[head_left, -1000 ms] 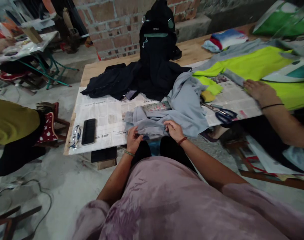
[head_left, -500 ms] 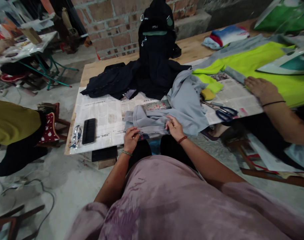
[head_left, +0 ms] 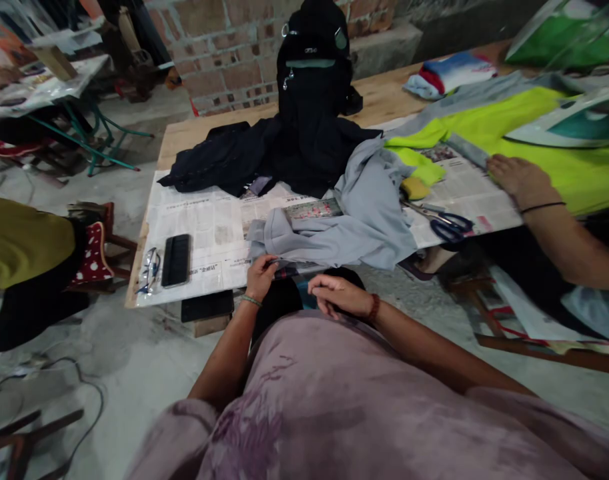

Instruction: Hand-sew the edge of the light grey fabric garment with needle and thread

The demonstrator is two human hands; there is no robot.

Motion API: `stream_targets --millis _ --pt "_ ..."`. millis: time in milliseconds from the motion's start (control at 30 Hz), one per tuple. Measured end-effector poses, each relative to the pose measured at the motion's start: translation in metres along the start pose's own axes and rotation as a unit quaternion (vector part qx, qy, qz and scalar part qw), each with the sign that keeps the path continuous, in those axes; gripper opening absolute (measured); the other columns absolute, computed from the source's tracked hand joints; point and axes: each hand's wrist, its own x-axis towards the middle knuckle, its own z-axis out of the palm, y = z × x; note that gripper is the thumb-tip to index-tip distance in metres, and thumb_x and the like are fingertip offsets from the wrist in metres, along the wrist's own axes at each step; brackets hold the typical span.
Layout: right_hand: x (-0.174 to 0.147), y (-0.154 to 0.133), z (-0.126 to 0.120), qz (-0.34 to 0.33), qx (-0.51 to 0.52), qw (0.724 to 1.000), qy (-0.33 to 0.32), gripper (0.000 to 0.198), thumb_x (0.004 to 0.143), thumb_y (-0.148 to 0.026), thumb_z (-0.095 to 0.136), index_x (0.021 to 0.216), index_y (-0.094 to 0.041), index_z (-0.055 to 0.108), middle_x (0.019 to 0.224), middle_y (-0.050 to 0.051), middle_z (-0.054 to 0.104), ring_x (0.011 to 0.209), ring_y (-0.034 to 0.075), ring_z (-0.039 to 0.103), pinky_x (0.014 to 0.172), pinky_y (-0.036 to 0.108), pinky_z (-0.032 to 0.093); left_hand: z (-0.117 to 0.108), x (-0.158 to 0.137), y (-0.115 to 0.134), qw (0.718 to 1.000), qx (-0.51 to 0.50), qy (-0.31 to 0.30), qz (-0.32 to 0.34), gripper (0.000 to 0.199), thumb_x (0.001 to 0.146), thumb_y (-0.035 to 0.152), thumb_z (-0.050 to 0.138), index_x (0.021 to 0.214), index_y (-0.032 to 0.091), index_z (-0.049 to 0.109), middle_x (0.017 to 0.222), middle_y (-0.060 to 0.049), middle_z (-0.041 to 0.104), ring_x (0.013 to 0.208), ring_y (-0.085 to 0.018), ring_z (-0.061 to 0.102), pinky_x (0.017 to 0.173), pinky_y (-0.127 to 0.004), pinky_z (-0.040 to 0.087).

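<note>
A light grey garment lies bunched along the table's front edge, its folds running up to the right. My left hand pinches the near left edge of this cloth between thumb and fingers. Off the cloth, in front of the table edge and above my lap, is my right hand. Its fingers are curled in, thumb against them; anything small between them is too fine to make out. Dark-handled scissors and a yellow piece lie to the right of the grey garment.
Newspaper covers the table, with a phone and glasses at left. Behind are dark clothing and a black backpack. At right, a co-worker's hand rests near a neon-yellow garment and an iron.
My right hand has left the grey garment and moved toward me, below the table edge. My left hand keeps its pinch on the cloth. The view has shifted slightly.
</note>
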Motion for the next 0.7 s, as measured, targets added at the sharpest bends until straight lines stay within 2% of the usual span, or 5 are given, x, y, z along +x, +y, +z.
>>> stream_targets --millis 133,267,433,533,700 --pt "0.0 0.011 -0.003 0.038 -0.008 0.999 -0.003 0.032 0.078 -0.047 0.054 0.086 -0.017 0.048 0.045 -0.008 0.047 0.031 0.003 0.035 0.032 0.014 0.024 0.0 0.003 0.002 1.0 -0.001 0.004 -0.025 0.021 0.073 0.023 0.059 0.091 0.018 0.066 0.083 -0.001 0.066 0.072 -0.012 0.057 0.071 -0.025 0.047" --pt "-0.021 0.016 -0.032 0.018 0.058 0.998 0.026 0.034 0.075 -0.046 0.059 0.086 -0.017 0.048 0.047 -0.008 0.045 0.036 0.004 0.037 0.037 0.017 0.029 0.0 0.006 0.003 0.999 -0.016 0.007 -0.05 0.022 0.071 0.022 0.06 0.091 0.017 0.067 0.076 0.0 0.064 0.066 -0.011 0.054 0.065 -0.023 0.045" --pt "-0.056 0.021 -0.06 -0.01 0.127 0.985 0.118 0.033 0.071 -0.043 0.066 0.085 -0.018 0.049 0.052 -0.006 0.045 0.042 0.007 0.043 0.043 0.021 0.033 0.0 0.009 0.0 0.997 -0.021 0.008 -0.068 0.023 0.07 0.025 0.061 0.09 0.017 0.068 0.065 0.002 0.06 0.059 -0.01 0.05 0.059 -0.022 0.042" --pt "-0.07 0.026 -0.068 -0.024 0.148 0.978 0.142 0.032 0.07 -0.044 0.067 0.083 -0.019 0.05 0.052 -0.006 0.044 0.042 0.007 0.042 0.045 0.023 0.034 0.001 0.01 -0.002 0.998 -0.023 0.009 -0.065 0.022 0.07 0.024 0.061 0.09 0.018 0.068 0.066 0.002 0.06 0.059 -0.009 0.05 0.059 -0.021 0.042" --pt "-0.071 0.038 -0.07 0.015 0.12 0.982 0.148 0.033 0.07 -0.043 0.067 0.085 -0.018 0.051 0.053 -0.005 0.049 0.043 0.007 0.045 0.044 0.021 0.035 0.0 0.008 0.001 0.998 -0.016 0.01 -0.06 0.021 0.07 0.023 0.061 0.089 0.018 0.068 0.073 0.001 0.063 0.063 -0.01 0.052 0.062 -0.022 0.043"
